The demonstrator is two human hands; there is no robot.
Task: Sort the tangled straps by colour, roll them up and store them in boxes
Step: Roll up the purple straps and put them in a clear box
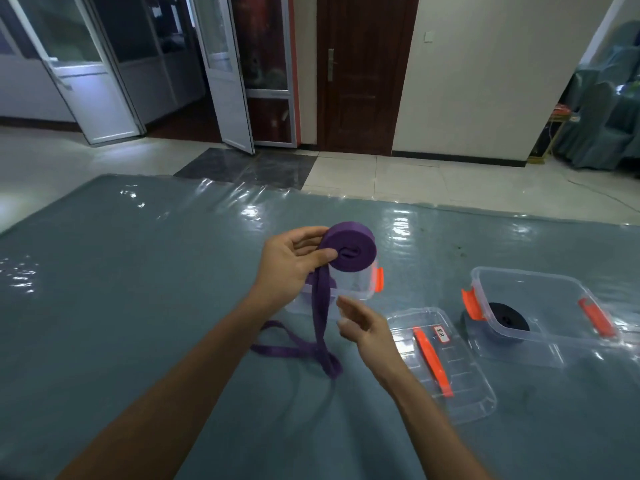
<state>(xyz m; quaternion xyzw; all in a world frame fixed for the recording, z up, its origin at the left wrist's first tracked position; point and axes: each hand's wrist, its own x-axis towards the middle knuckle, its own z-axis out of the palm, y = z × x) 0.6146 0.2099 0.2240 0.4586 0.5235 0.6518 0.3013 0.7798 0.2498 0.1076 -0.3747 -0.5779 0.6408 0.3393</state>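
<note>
Left hand [294, 261] pinches the purple roll [349, 251] above the table [138, 289], thumb flat on the coil's face and fingers behind it. Right hand [363, 327] holds nothing: it hangs just beside the loose tail [317, 313] with its fingers loosely spread, though it is blurred.

The strap is flat woven webbing, matte and limp. It looks light and not fragile, but a coil like this will likely spring loose if the pinch slackens. The safest hold is across both flat faces, as the left hand has it, while the other hand feeds the tail in under slight tension. The tail drops straight from the roll and lies in crossed loops on the table, so it may twist as it winds in.

Behind the roll stands a clear plastic box [360, 285] with an orange latch, rigid and smooth. A clear lid [450, 368] lies to the right, and beyond it a second box [554, 306] holds a black roll [510, 320]. Glossy film covers the table's grey-blue cloth — probably slippery.
</note>
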